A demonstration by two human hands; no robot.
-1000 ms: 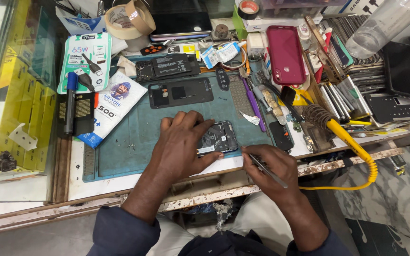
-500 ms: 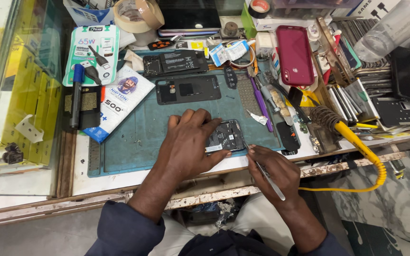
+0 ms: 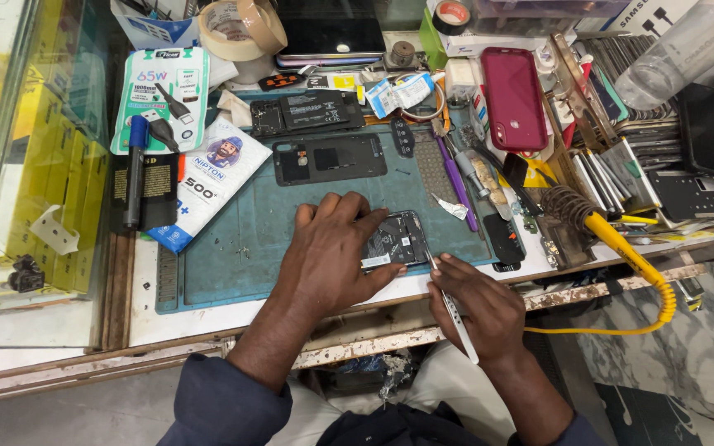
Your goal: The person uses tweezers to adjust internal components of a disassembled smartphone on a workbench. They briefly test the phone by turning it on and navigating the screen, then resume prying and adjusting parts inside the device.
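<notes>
Pressing down flat on an opened phone (image 3: 396, 239), the left hand (image 3: 332, 252) lies with its fingers spread, covering the phone's left part and pinning it to the teal work mat (image 3: 233, 248); it steadies rather than grips. The phone sits at the near right part of the mat, its bare insides facing up, close to the near edge of the table (image 3: 150, 318). The right hand (image 3: 477, 306) is closed around a thin silver tool (image 3: 454, 310), held like a pen, with the tip touching the phone's near right corner. Farther back on the mat lie a dark back cover (image 3: 330, 158) and, beyond it, a black phone frame (image 3: 306, 113). A red phone (image 3: 512, 97) rests at the far right of the mat. To the right, a soldering iron with a yellow handle (image 3: 613, 239) lies on the table, its coiled yellow cord trailing off the near edge. A roll of tan tape (image 3: 241, 29) stands at the far side.
</notes>
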